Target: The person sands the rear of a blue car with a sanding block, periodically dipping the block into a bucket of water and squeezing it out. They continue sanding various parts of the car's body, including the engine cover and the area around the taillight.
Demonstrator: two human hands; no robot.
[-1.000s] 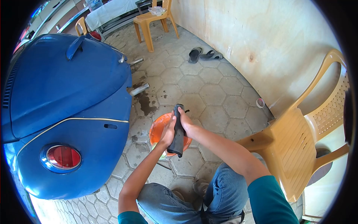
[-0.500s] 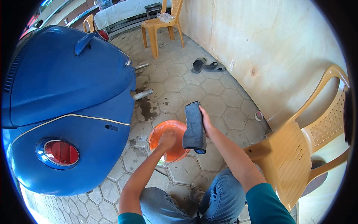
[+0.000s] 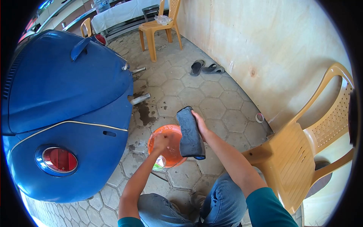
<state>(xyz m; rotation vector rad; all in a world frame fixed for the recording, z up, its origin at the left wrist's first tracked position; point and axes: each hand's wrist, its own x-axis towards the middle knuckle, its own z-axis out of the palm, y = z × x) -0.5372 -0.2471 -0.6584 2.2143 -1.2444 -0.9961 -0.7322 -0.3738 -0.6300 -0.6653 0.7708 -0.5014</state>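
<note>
My right hand (image 3: 201,126) grips the side of a dark grey folded cloth (image 3: 189,132) with black edging. A bit of blue shows at its lower end. The cloth is held up, overlapping the right rim of an orange basin (image 3: 176,163) on the ground. Over the left part of the basin is my left hand (image 3: 161,142), its fingers curled in; I cannot tell what is in them. A small green and white packet (image 3: 160,162) shows at the basin's near left side, just below my left wrist.
A blue car (image 3: 68,90) with a red tail light (image 3: 59,159) and exhaust pipes (image 3: 141,98) stands at left. To my right is a tan plastic chair (image 3: 289,162) by a pale wall (image 3: 272,49). Sandals (image 3: 197,67) and another chair (image 3: 151,28) are further ahead.
My left hand has risen a little from low in the basin. The cloth, still in my right hand, has shifted slightly left and down in view. The camera view has moved slightly.
</note>
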